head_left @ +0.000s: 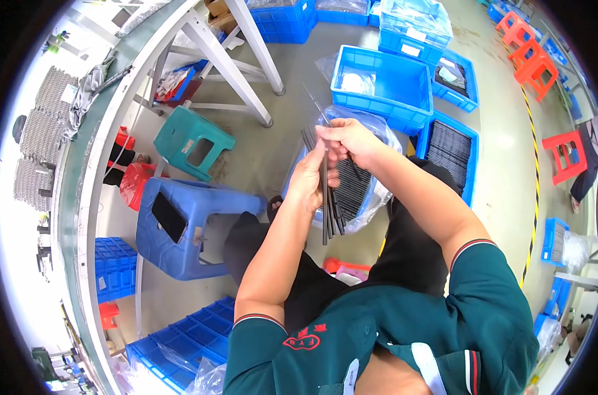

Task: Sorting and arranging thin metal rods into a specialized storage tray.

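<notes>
My left hand (305,181) is closed around a bundle of thin dark rods (331,220), whose lower ends stick out below the palm. My right hand (351,139) pinches a single slim dark rod (317,104), tilted, with its thin upper end rising past the fingertips. Both hands almost touch at the fingers. Right under them is a blue bin lined with a clear plastic bag (386,192), and many similar dark rods (355,191) lie in it side by side. My fingers partly hide the rods' middles.
An open blue crate (414,108) stands ahead, with a bin of dark rods (449,153) to its right. At left are a blue stool (155,227) carrying a phone (169,217), a green stool (188,141) and a white-framed workbench (108,158). Red stools (534,66) stand far right.
</notes>
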The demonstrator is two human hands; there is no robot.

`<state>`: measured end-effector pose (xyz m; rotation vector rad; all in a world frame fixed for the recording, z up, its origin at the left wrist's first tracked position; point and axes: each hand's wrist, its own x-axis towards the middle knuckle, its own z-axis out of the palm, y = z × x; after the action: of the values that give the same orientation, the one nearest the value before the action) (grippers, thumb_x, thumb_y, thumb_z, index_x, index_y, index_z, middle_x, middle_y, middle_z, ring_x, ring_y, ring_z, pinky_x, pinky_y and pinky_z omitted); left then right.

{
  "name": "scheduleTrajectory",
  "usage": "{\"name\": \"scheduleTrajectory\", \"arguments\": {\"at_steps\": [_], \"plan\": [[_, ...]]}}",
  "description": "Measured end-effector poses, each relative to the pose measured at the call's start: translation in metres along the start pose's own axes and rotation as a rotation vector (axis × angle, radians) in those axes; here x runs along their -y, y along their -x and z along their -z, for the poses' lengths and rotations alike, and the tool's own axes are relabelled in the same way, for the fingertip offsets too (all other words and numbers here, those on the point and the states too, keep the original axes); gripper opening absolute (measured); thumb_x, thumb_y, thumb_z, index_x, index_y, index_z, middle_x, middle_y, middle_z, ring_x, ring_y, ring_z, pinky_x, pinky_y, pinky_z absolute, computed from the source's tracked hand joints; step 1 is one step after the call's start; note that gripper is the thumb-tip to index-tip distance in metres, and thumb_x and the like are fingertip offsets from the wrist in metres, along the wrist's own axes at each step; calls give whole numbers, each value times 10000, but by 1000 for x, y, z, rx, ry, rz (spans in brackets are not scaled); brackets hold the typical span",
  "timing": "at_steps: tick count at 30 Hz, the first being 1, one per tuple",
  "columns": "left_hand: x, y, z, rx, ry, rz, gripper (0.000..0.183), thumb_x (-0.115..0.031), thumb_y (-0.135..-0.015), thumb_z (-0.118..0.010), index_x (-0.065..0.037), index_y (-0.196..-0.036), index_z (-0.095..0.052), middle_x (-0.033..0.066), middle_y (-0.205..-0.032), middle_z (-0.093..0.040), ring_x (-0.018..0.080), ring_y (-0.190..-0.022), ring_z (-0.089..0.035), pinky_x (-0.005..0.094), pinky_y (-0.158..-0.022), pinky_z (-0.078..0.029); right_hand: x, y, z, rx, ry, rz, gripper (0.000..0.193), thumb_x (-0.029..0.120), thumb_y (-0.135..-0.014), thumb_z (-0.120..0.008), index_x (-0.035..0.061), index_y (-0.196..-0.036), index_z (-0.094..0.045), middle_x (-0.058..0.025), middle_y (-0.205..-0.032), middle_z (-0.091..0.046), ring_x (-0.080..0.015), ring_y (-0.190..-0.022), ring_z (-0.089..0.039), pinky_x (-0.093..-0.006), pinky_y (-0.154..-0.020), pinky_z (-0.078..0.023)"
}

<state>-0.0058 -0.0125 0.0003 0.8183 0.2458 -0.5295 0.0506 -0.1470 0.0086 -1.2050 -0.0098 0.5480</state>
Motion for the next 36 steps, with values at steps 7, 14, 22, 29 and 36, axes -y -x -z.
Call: {"name": "scheduleTrajectory", "arguments": {"at_steps": [7, 14, 22, 29, 36], "plan": [[4, 13, -2, 234, -104, 191, 349, -366, -901, -560, -57, -741, -527, -2, -655, -436, 94, -530, -388, 233, -470, -336, 61, -33, 78, -456, -175, 205, 258, 297, -859, -624, 99, -755, -497, 70, -507, -329, -56, -371, -278, -225, -343, -196], [-4, 12, 13, 146, -89, 42, 353, -381, -931, -490, -79, -754, -535, 61, -839, -543, 247, -785, -583, 407, -710, -517, 63, -22, 75, -449, -160, 149, 260, 318, -873, -603, 123, -745, -487, 78, -495, -305, -54, -375, -248, -233, -359, -176], [-5, 9, 4, 174, 16, -33, 377, -418, -912, -505, -69, -780, -563, 120, -983, -571, 313, -902, -592, 487, -778, -508, 16, -6, -2, -244, 801, 257, 453, 441, -815, -606, -9, -777, -637, -126, -656, -604, -224, -594, -585, -350, -577, -447], [-9, 4, 15, 271, 146, -13, 360, -453, -886, -542, -106, -787, -556, 23, -788, -489, 154, -657, -460, 336, -609, -430, 3, -23, -6, -115, 745, 184, 450, 417, -856, -547, -21, -806, -637, -153, -685, -601, -232, -631, -586, -357, -592, -443], [-36, 1, 36, -94, 284, -292, 340, -412, -914, -517, -75, -880, -538, 9, -717, -456, 125, -610, -449, 308, -560, -420, 13, 15, -10, 155, 303, 77, 307, 108, -914, -431, -42, -1174, -496, -35, -656, -506, -92, -432, -447, -224, -382, -342]]}}
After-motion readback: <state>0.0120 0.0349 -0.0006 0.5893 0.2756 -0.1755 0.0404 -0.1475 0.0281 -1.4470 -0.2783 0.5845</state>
